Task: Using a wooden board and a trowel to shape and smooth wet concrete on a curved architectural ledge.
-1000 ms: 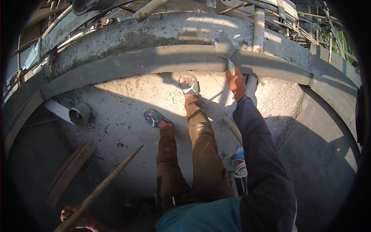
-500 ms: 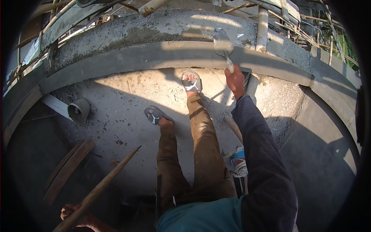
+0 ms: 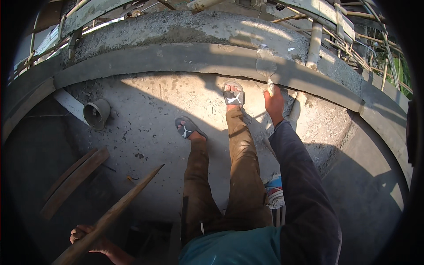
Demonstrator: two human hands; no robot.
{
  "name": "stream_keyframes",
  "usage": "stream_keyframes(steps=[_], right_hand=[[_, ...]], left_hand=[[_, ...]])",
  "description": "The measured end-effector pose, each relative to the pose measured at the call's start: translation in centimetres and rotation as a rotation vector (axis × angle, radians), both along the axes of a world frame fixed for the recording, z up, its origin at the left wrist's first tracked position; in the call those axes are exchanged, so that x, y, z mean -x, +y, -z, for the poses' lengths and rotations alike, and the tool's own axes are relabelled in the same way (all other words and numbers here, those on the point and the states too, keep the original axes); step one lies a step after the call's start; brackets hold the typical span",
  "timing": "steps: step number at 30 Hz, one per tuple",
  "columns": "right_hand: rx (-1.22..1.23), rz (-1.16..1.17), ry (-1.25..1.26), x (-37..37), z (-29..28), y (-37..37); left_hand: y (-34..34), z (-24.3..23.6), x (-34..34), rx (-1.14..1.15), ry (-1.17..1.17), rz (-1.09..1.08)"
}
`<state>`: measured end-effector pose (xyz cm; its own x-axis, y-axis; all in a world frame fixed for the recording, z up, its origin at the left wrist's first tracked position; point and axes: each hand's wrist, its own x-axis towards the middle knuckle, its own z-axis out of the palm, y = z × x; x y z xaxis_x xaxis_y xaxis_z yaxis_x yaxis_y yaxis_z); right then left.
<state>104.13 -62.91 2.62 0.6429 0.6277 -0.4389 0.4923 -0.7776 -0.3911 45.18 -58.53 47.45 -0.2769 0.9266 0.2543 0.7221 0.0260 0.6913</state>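
Note:
My right hand (image 3: 274, 106) is wrapped round the handle of a trowel (image 3: 266, 62). Its pale, cement-smeared blade points away from me and lies over the smooth grey ledge (image 3: 185, 57); whether it touches is hard to tell. At the lower left, my left hand (image 3: 84, 234) is closed round a wooden pole (image 3: 119, 205) that slants up to a pointed end, the pole covering part of the palm. My feet, in dark slide sandals (image 3: 233, 96), stand on the rough concrete floor (image 3: 150, 119) just short of the ledge.
A grey bucket (image 3: 97, 114) lies tipped at the left beside a white board (image 3: 70, 105). Two curved wooden strips (image 3: 77, 183) lie nearer me. Bamboo poles (image 3: 314, 44) and scaffolding stand beyond the ledge. A blue-and-white bundle (image 3: 274, 192) sits beside my right leg.
My right hand has drawn the trowel a little toward me along the ledge's surface area. My left hand stays on the pole. The whole view has shifted slightly.

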Motion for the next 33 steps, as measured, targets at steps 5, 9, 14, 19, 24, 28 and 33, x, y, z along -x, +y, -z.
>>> stream_keyframes(steps=[5, 9, 14, 19, 24, 28, 33], right_hand=[[-0.041, -0.011, -0.032, 4.1, 1.3, 0.0], [0.151, -0.035, 0.049, 11.2, 0.8, 2.1], [0.177, -0.438, 0.171, 19.6, -0.7, 5.6], [0.090, -0.694, 0.244, 23.6, -1.7, 6.0], [-0.120, 0.027, 0.097, 23.7, 0.2, 5.1], [-0.007, 0.028, 0.129, 23.7, 1.2, 4.9], [0.045, -0.511, 0.122, 28.5, 0.6, 7.2]], left_hand=[[-2.5, 0.3, 2.1, -0.045, -0.193, -0.042], [-4.4, -0.2, 4.1, -0.013, -0.225, -0.165], [-6.7, -0.9, 6.9, -0.033, -0.193, -0.227], [-8.8, -1.5, 10.0, -0.056, -0.277, -0.144], [-11.0, -2.1, 12.0, -0.043, -0.129, -0.208], [-12.7, -2.5, 12.8, -0.081, -0.162, -0.239], [-14.4, -3.2, 13.7, -0.110, -0.127, -0.328]])
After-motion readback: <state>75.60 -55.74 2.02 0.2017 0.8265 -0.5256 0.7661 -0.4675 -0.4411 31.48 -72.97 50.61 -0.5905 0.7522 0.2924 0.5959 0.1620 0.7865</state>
